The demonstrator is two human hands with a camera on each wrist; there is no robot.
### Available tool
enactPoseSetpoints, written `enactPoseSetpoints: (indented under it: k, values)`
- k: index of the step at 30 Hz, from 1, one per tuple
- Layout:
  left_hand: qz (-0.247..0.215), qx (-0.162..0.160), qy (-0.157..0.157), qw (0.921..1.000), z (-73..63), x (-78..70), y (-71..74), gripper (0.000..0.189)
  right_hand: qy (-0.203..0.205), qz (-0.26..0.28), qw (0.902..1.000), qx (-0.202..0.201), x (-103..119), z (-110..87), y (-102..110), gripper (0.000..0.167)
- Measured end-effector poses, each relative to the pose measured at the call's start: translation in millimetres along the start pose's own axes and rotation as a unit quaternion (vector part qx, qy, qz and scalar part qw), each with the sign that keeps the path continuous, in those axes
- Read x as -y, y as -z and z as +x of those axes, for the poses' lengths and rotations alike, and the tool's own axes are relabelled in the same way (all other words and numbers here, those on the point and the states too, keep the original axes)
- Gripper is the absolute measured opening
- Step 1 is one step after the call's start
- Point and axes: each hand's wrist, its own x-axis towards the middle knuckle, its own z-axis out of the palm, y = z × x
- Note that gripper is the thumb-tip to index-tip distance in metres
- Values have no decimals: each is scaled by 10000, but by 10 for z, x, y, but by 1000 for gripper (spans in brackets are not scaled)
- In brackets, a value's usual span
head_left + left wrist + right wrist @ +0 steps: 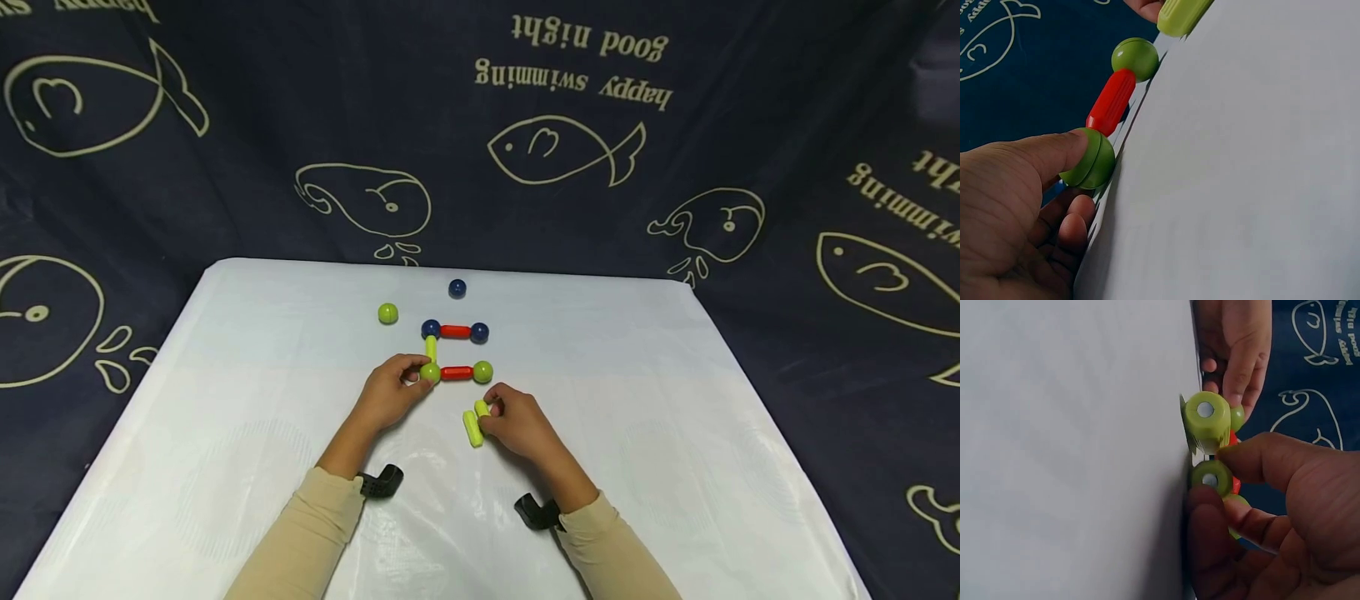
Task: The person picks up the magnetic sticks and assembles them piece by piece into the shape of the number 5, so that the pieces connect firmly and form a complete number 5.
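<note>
On the white table, balls and short rods are joined into a three-sided shape. My left hand [387, 395] pinches the green ball [430, 373] at its near left corner, thumb on the ball in the left wrist view. From that ball a red rod [457, 373] runs to a second green ball [483, 372]. A yellow-green rod [431, 348] leads away to a blue ball [431, 328], joined by another red rod [455, 332] to a blue ball [479, 333]. My right hand [519, 423] pinches a loose yellow-green rod [1210, 479]. Beside it lies a similar rod [472, 429]; both show silvery ends.
A loose green ball [387, 313] lies left of the joined shape, and a loose blue ball [457, 288] lies beyond it near the table's far edge. Dark cloth [450, 100] with fish and whale drawings surrounds the white table [637, 367].
</note>
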Motion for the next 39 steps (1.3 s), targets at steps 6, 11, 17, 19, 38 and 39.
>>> enactPoseSetpoints:
  k: [6, 11, 17, 19, 38, 39]
  values:
    - [47, 15, -17, 10000, 10, 2, 11, 34, -126, 141, 9998, -96, 10, 11, 1, 22]
    - [94, 32, 65, 9999, 17, 20, 11, 34, -357, 675, 9965, -336, -8, 21, -7, 23]
    - [105, 36, 79, 9999, 20, 23, 14, 34, -627, 1776, 9808, -503, -12, 99, -55, 22]
    - [91, 41, 83, 9999, 19, 17, 13, 34, -711, 2138, 9727, -552, -13, 126, -66, 22]
    - [107, 61, 62, 9999, 18, 5, 5, 35, -38, 1512, 9881, -283, -181, 432, 126, 32]
    - [100, 64, 73, 9999, 17, 7, 2, 35, -12, 1477, 9888, -224, -188, 449, 120, 33]
